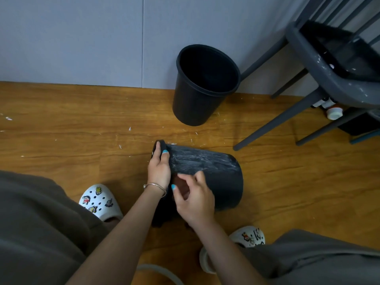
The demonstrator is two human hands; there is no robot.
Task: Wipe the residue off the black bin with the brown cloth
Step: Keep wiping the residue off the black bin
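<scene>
- A wooden floor (61,124), flecked with white scraps, runs up to a pale grey wall (82,38).
- A dark grey chair (320,64) stands at the right.
- A second, upright black bin (202,85) sits against the wall, well apart from the work.
- The black bin (218,173) lies on its side on the floor between a person's white clogs (98,200), its upper flank streaked with white residue (201,159).
- The left hand (159,167), a bangle at the wrist, grips the bin's rim.
- The right hand (193,198) curls around the brown cloth (182,187), holding it against the bin's near side.
</scene>
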